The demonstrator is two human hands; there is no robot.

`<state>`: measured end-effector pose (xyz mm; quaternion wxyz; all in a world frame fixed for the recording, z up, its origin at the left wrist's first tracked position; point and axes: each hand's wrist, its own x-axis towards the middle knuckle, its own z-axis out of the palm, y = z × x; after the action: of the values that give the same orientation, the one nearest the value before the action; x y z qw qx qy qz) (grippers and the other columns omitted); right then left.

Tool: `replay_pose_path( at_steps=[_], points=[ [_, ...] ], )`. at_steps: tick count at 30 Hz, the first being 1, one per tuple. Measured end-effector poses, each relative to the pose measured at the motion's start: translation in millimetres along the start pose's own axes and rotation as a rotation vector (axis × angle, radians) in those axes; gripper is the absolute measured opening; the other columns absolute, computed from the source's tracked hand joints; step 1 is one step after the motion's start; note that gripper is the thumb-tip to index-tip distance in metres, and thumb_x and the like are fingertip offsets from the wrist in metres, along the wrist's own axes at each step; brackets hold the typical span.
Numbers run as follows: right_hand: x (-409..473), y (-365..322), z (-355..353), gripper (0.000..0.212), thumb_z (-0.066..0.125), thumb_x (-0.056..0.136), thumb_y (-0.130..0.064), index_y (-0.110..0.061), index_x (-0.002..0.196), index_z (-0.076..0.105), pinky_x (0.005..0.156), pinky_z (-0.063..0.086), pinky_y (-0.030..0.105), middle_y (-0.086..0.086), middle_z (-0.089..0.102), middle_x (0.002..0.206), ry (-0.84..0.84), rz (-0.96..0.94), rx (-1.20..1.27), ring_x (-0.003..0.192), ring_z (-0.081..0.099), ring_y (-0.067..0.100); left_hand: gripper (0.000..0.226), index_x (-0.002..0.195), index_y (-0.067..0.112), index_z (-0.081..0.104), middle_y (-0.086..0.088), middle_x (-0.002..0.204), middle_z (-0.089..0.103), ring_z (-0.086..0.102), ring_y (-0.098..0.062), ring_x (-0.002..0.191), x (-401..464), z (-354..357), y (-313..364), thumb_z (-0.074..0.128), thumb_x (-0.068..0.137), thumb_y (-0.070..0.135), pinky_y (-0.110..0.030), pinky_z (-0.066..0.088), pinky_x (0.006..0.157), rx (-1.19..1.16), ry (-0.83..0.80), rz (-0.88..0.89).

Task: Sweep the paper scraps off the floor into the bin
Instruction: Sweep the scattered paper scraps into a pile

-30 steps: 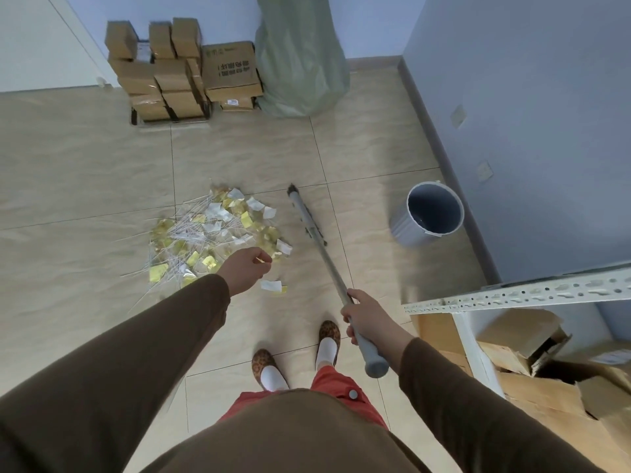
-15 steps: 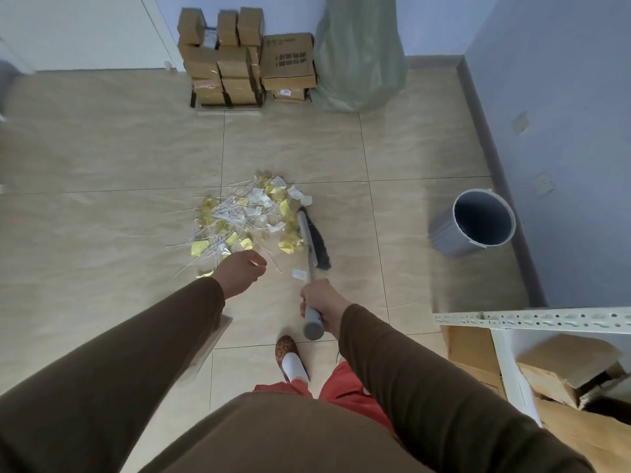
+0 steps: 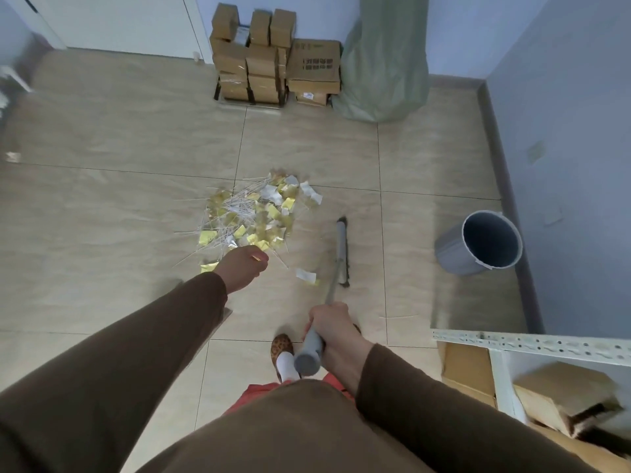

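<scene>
scraps [image 3: 259, 213] all lie left of the bin [image 3: 483, 242], nothing swept in; your right hand [image 3: 333, 331] grips the broom [image 3: 341, 254], left hand [image 3: 244, 268] curled, maybe pinching something.

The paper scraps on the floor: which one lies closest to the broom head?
The lone white scrap, lying apart from the main pile, just left of the broom head. The rest are heaped together farther up the floor, beyond the left hand.

Right hand [image 3: 333, 331] gripping, left hand [image 3: 243, 266] curled, outstretched.
</scene>
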<state>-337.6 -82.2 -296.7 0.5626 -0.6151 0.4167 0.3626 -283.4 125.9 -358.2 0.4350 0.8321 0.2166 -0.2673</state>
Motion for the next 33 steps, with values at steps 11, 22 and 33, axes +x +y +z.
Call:
replay_pose_path(
  at_steps=[11,22,33],
  points=[
    [27,-21,77,0.011,0.044,0.098,-0.005,-0.009,0.108,0.047,0.036,0.044,0.016,0.009,0.053,0.094,-0.289,0.197,0.361,0.056,0.05,0.01,0.017,0.104,0.012,0.071,-0.01,0.102,0.073,0.073,-0.027,0.093,-19,-8,-31,0.062,0.09,0.015,-0.036,0.054,0.081,-0.002,0.067,-0.044],
    [-18,-47,-1,0.022,0.059,0.097,-0.021,-0.009,0.082,0.049,0.032,0.045,0.019,-0.001,0.048,0.056,-0.501,0.387,0.205,0.034,0.05,0.008,0.015,0.104,0.017,0.069,-0.006,0.104,0.072,0.072,-0.022,0.092,-29,-33,-56,0.059,0.092,0.018,-0.039,0.055,0.089,-0.042,0.119,-0.039],
    [-46,-71,50,0.017,0.047,0.103,-0.018,-0.001,0.104,0.051,0.033,0.038,0.014,0.001,0.048,0.059,-0.661,0.352,-0.143,0.035,0.04,0.004,0.023,0.111,0.01,0.071,-0.011,0.107,0.073,0.072,-0.026,0.091,-47,-54,-104,0.06,0.092,0.016,-0.042,0.057,0.09,-0.118,0.178,-0.136]
  ],
)
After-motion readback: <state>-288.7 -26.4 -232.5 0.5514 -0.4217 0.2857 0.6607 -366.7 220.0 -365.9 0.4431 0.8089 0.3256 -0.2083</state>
